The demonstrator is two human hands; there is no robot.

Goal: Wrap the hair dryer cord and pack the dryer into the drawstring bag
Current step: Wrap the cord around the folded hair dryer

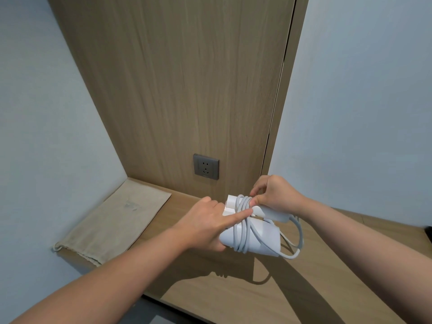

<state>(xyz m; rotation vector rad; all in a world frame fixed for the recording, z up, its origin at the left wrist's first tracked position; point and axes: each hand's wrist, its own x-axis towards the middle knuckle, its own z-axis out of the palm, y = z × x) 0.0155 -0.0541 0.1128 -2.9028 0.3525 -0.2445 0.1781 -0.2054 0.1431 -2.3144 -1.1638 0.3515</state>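
The left hand [205, 223] has its grip closed around the left side of the white hair dryer [264, 239], thumb underneath and fingers over the top. Its index finger lies straight across the wound coils and presses on them. The right hand [273, 195] works with a tight grip, thumb and curled fingers pinching the grey-white cord [243, 206] at the upper right of the bundle. Just below those fingers a long white part sticks out to the right; whether it is the handle or the plug cannot be told.

The beige drawstring bag [121, 218] lies flat on the left end of the table [233, 288], against the pale wall, well apart from both hands. Its gathered mouth with a bit of string faces the near edge.

The dryer is held just above the wooden table, near the middle, below and to the right of the grey wall socket [206, 166] set in the wooden panel [187, 90]. Several turns of cord run around its body, close together, and 1 loose loop hangs out on the right side and curves back under the dryer. The hands and the dryer cast shadows on the tabletop beneath.
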